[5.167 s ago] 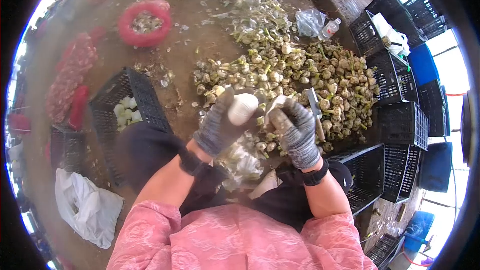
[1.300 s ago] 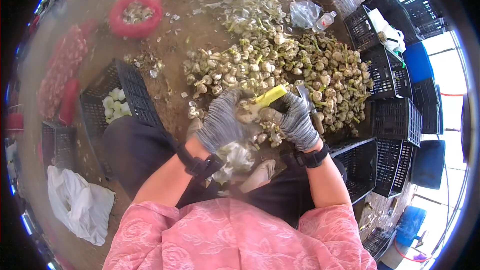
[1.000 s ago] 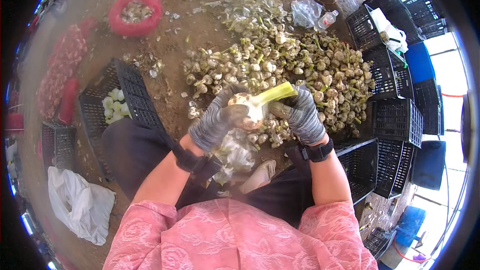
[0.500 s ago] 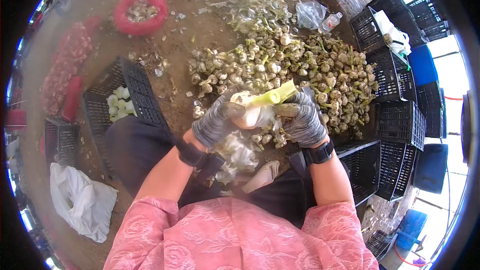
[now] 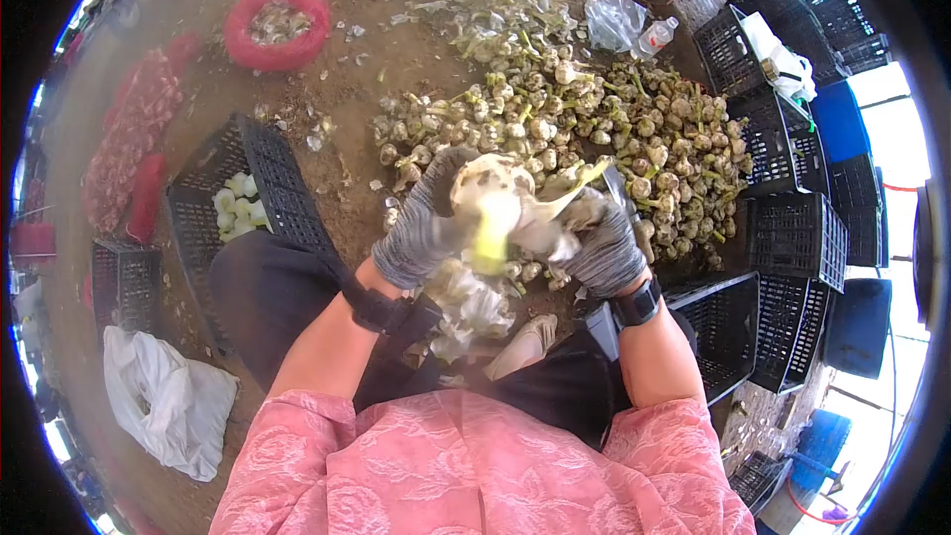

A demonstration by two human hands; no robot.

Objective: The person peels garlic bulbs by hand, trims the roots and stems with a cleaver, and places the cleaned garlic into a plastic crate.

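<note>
1 garlic bulb, stem twd. me, sits clasped in my L hand, prob. as steady base while R hand pinches its papery skin.

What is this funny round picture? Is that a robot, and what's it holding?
No robot here! It's a person in gray gloves, seen by a camera on their head, which looks forward and down. Its lens probably makes things look bendy. The left hand holds a garlic bulb. The right hand grips pale, peeling layers, a bit blurry. On the floor lies a big garlic pile. A black crate holds whiter bulbs.
</note>
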